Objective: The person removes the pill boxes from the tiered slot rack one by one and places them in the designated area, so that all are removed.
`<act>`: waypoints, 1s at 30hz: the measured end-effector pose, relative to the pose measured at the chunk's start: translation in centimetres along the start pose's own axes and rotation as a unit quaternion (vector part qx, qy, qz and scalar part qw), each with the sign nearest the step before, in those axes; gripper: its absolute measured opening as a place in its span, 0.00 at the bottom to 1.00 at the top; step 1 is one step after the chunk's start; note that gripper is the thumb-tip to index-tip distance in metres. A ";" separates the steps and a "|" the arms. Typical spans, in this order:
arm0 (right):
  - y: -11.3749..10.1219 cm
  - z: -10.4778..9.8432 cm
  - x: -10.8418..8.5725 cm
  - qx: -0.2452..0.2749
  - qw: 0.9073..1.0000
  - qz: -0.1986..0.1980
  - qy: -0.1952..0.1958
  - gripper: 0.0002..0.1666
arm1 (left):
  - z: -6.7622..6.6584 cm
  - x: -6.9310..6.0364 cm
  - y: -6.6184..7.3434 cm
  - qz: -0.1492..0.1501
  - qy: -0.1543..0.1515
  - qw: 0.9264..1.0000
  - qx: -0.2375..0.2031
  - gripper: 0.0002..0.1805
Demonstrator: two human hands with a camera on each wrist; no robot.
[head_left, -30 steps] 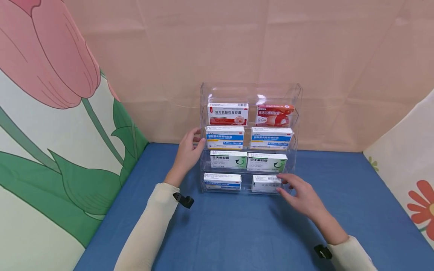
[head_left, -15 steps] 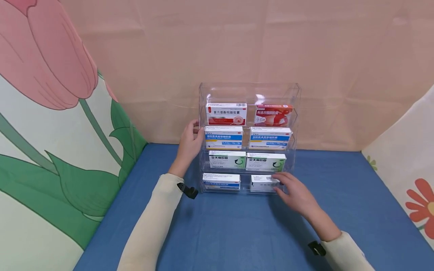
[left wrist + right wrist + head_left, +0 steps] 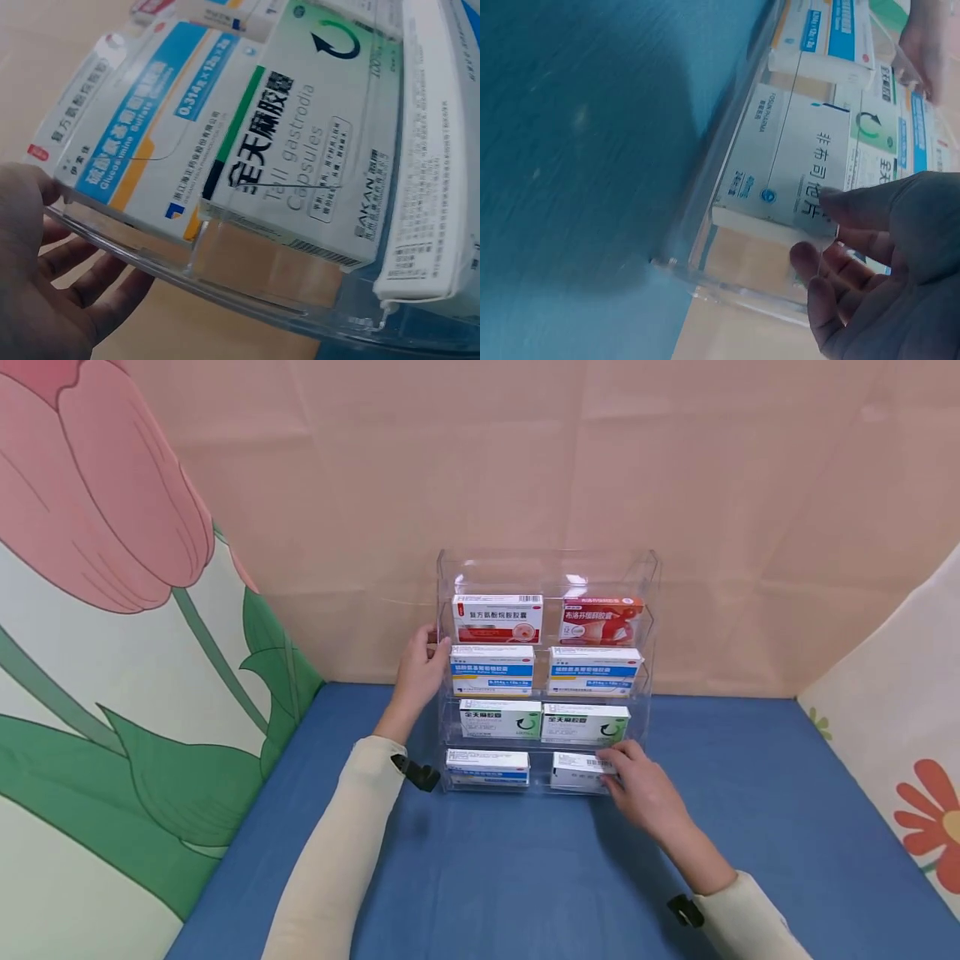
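Comparing the head view with one second earlier: the right hand [image 3: 647,793] has edged slightly inward, its fingertips lying a little further over the right end of the white box [image 3: 573,772]. The left hand [image 3: 418,677] shows no clear change, and every box sits in the same slot.

White box: bottom tier of the clear rack [image 3: 510,572], right-hand place, seated, not lifted. The right wrist view shows its printed front, with one fingertip overlapping the upper front and another digit near its end. Right fingers bent and spread; whether they pinch the white box or merely touch it, cannot tell.

Left fingers: grasping the rack's left side, thumb in front of the edge, other fingers behind.

Neighbours: a blue-striped box [image 3: 487,768] well apart on the same tier; two green-marked boxes, left [image 3: 500,719] and right [image 3: 585,724], one tier up, side by side.

Judgement: the change looks like a small correction of contact rather than a transfer; the left hold probably serves to steady the rack.
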State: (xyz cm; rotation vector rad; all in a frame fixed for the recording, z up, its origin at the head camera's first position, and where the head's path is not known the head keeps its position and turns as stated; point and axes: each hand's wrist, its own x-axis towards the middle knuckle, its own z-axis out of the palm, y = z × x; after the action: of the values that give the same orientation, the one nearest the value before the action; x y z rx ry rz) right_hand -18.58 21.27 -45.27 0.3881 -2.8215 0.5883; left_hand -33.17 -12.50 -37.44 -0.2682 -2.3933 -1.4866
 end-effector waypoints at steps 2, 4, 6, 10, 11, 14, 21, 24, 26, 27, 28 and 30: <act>-0.2 0.0 0.0 -0.003 1.000 0.006 0.006 0.19 | -0.1 -0.1 0.1 -0.002 -0.008 1.000 0.003 0.20; -0.3 -0.1 0.0 -0.004 1.000 0.010 0.009 0.18 | -0.1 -0.1 0.3 -0.002 -0.011 1.000 0.009 0.19; -0.4 -0.1 0.0 -0.005 1.000 0.015 0.009 0.18 | -0.1 -0.2 0.5 -0.006 -0.012 1.000 0.015 0.18; -0.6 -0.2 0.0 0.001 1.000 0.014 0.009 0.18 | -0.1 0.0 0.7 -0.023 -0.013 0.999 0.019 0.18; -0.5 -0.2 0.0 0.003 1.000 0.010 0.012 0.18 | -0.2 0.1 0.8 -0.027 -0.014 0.999 0.018 0.18; -0.5 -0.3 0.0 0.009 1.000 -0.004 0.023 0.20 | -0.4 0.5 1.2 -0.032 -0.018 0.999 0.009 0.17; -0.3 -1.4 0.2 0.028 0.999 -0.018 0.022 0.21 | -0.8 0.4 1.4 -0.049 -0.038 0.998 0.002 0.17; -0.3 -1.9 0.3 0.033 0.999 -0.006 0.006 0.22 | -0.8 0.3 1.5 -0.047 -0.044 0.998 0.003 0.18; -0.3 -2.2 0.4 0.035 0.999 0.003 -0.007 0.22 | -0.9 0.2 1.4 -0.047 -0.046 0.998 0.003 0.18; -0.2 -2.2 0.4 0.036 0.999 0.006 -0.012 0.22 | -0.9 0.1 1.3 -0.049 -0.047 0.998 0.001 0.18; -0.2 -2.4 0.5 0.037 0.999 0.009 -0.016 0.22 | -0.8 0.1 1.3 -0.050 -0.047 0.998 -0.001 0.18; -0.1 -2.7 0.5 0.043 0.999 0.014 -0.017 0.22 | -0.7 0.3 1.2 -0.052 -0.050 0.997 -0.008 0.18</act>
State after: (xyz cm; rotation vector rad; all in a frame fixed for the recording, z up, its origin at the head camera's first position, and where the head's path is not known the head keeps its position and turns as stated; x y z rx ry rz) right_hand -18.59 22.21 -42.69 0.3780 -2.8463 0.7167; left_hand -32.90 -12.60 -36.02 -0.2304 -2.5109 -1.5721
